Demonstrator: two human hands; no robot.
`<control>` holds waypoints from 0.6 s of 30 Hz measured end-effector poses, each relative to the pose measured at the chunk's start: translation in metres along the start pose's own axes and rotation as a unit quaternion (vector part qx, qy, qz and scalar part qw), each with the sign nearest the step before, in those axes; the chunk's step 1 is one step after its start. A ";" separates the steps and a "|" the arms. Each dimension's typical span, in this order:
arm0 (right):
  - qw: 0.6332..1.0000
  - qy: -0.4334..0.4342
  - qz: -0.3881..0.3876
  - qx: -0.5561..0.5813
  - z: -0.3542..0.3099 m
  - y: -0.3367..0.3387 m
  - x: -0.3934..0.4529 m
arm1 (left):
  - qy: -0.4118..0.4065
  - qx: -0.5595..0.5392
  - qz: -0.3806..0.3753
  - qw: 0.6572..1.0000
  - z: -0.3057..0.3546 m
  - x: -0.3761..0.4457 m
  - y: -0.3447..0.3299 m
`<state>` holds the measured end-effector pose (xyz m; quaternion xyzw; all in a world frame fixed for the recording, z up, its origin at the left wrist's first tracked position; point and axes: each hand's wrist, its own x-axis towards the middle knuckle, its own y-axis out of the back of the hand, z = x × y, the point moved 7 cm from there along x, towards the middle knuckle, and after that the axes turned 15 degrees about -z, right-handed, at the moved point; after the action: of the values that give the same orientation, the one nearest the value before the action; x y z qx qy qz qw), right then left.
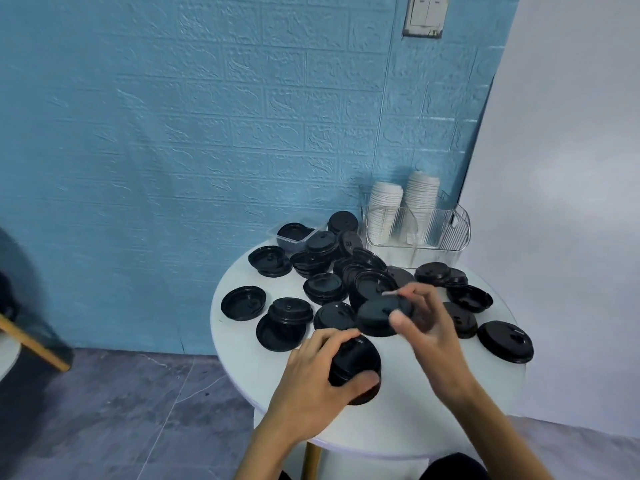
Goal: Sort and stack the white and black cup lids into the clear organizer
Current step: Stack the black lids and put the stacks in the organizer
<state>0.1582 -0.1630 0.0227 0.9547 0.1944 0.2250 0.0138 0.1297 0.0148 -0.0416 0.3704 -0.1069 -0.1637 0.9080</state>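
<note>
Now left hand (313, 379) curled round a stack (355, 370) of black lids near the surface's (415, 420) front edge; right hand (420, 323) pinching one black lid (379, 315) just above; more black lids (323, 287) scattered around; white lids (384, 209) stacked in the organizer (446, 232) at the back.

Black lids loose, white lids stacked
Black cup lids (313, 271) lie scattered, some overlapping, on the tabletop; two white lid stacks (401, 206) stand upright in the clear organizer (450, 230) behind

round white tbl (408, 420): black lids (243, 302), clear organizer (450, 233).
</note>
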 end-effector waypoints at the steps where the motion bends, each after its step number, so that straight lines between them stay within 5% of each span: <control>1: 1.000 -0.012 -0.010 0.003 0.005 -0.006 -0.004 | -0.002 -0.010 -0.002 1.000 0.001 0.001 0.001; 9: 0.990 -0.068 -0.081 -0.097 0.021 -0.022 -0.022 | 0.005 -0.117 0.010 0.993 -0.006 -0.001 0.004; 18: 0.978 -0.129 -0.129 -0.101 0.029 -0.032 -0.023 | 0.009 -0.082 0.000 0.997 -0.007 -0.002 0.003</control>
<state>0.1399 -0.1402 -0.0170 0.9364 0.2886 0.1151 0.1635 0.1309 0.0215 -0.0444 0.2961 -0.0853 -0.1688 0.9362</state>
